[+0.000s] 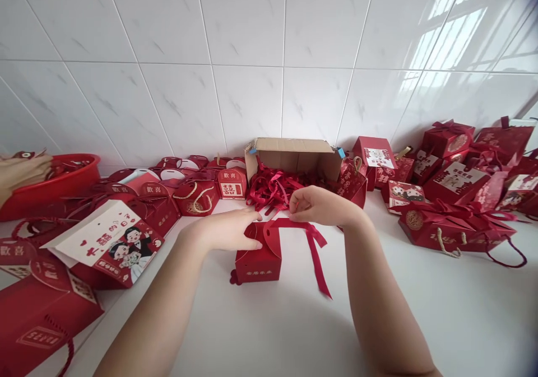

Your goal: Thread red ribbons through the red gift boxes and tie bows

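A small red gift box (258, 265) with gold lettering on its front stands upright on the white tabletop before me. My left hand (235, 230) grips its top from the left, thumb over the near side and the other fingers behind; part of the lid is hidden under it. Just right of the box, my right hand (309, 204) is closed in a pinch on a dark red ribbon (317, 259). The ribbon runs from the box top to the right, and its loose ends hang down onto the table.
Behind the box, an open cardboard carton (294, 145) spills loose red ribbons (273, 189). Red boxes crowd the left, including a printed one (121, 248). More boxes, some with bows (456, 234), stand at the right. Another person's hand (25, 172) is over a red basin (79, 159).
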`<state>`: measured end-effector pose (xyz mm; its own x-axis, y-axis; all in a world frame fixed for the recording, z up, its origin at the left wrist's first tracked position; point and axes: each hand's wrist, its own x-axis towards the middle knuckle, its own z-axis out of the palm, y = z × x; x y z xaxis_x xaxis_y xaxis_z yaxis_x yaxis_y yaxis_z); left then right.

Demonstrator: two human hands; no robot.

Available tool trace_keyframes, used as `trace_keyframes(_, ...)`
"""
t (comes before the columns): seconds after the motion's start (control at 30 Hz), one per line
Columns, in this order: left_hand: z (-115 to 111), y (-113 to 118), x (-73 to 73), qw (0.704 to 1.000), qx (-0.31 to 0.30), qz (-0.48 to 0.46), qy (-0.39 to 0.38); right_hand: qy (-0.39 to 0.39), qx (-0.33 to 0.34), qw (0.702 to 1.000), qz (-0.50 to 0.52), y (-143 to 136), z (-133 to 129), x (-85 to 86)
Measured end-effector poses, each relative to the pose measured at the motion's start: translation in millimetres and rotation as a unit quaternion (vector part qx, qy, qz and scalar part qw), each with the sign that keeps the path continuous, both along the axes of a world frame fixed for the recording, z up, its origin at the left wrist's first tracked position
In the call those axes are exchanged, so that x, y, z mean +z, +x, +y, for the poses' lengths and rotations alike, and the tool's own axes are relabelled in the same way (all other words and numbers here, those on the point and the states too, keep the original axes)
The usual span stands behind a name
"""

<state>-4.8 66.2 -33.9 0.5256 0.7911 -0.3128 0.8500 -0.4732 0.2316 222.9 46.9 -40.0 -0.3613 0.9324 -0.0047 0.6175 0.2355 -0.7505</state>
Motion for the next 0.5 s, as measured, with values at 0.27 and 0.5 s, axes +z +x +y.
trace_keyframes(0.27, 3.2, 2.1, -2.4, 1.0, -0.002, -0.01, -0.007, -0.034, 0.023, 0.996, -0.075, -7.4, 14.2, -6.7)
trace_keyframes(0.5, 5.1, 4.0, -4.7, 0.995, -0.042, -0.036, 0.078, -0.039, 0.036, 0.993, -0.106, -15.1, 16.8, -12.4)
